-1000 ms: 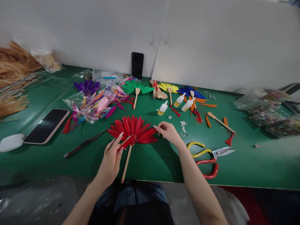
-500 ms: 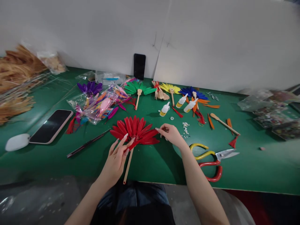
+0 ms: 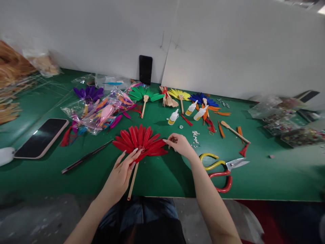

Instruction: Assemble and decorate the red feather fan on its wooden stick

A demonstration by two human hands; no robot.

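A red feather fan [image 3: 137, 137] with a thin wooden handle [image 3: 133, 183] lies in front of me near the table's front edge. My left hand [image 3: 122, 170] rests on the fan's base with its fingers stretched out and apart. A red feather [image 3: 138, 157] shows between the thumb and the forefinger. My right hand [image 3: 179, 144] is closed in a pinch on the tip of a red feather at the fan's right side. What lies beneath my left fingers is hidden. Scissors [image 3: 225, 169] with yellow and red handles lie right of my right forearm.
Green, yellow and blue feather fans [image 3: 204, 100] lie at the back. Glue bottles [image 3: 173, 117] stand and lie before them, near small white beads [image 3: 195, 137]. Bagged feathers [image 3: 101, 112], a dark pen-like stick [image 3: 86, 157] and a phone [image 3: 42, 137] are left. Bags of beads [image 3: 302, 134] sit right.
The whole scene has shifted a little left in view as the head turned right. Both hands keep nearly the same places on the red fan.
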